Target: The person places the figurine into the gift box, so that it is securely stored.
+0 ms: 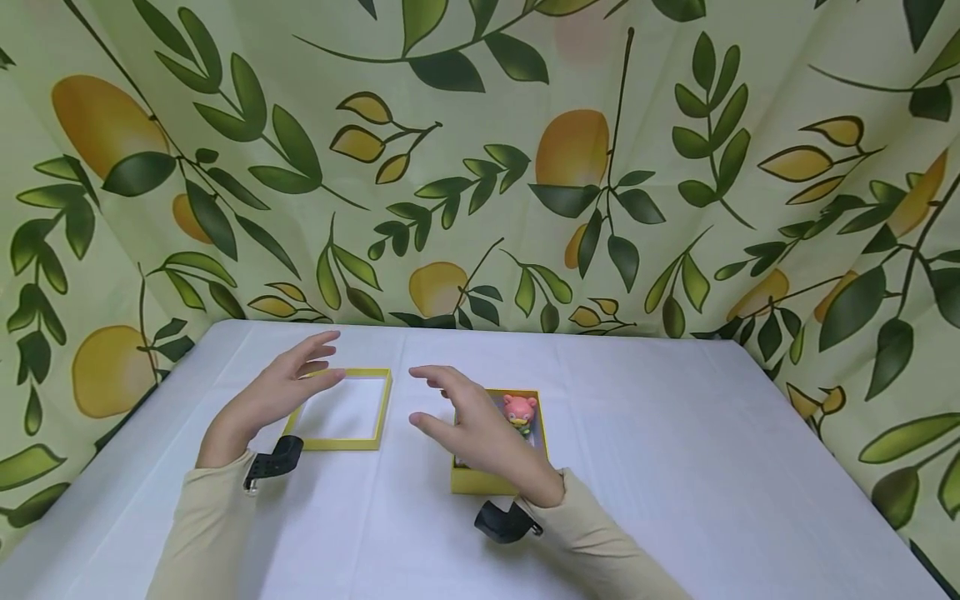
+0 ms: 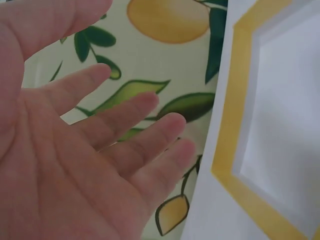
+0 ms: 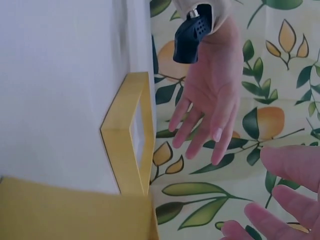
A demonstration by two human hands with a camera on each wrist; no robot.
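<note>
My left hand [image 1: 273, 392] hovers over the left edge of a shallow yellow tray or lid [image 1: 337, 445] with a white inside. Its fingers are spread and hold nothing, as the palm [image 2: 75, 160] shows in the left wrist view. To the right, my right hand [image 1: 487, 433] is raised above a deeper yellow box [image 1: 480, 482], thumb and fingers apart with nothing between them. Inside that box is a small pink figure [image 1: 519, 410] with a round-eared head. My right hand and forearm hide the rest of the box's contents.
Both yellow pieces lie on a table with a white cloth [image 1: 660, 467]. Behind the table hangs a curtain [image 1: 480, 183] printed with leaves and orange fruit. A black wrist camera [image 1: 277, 458] is strapped on the left wrist, another wrist camera [image 1: 504, 522] on the right.
</note>
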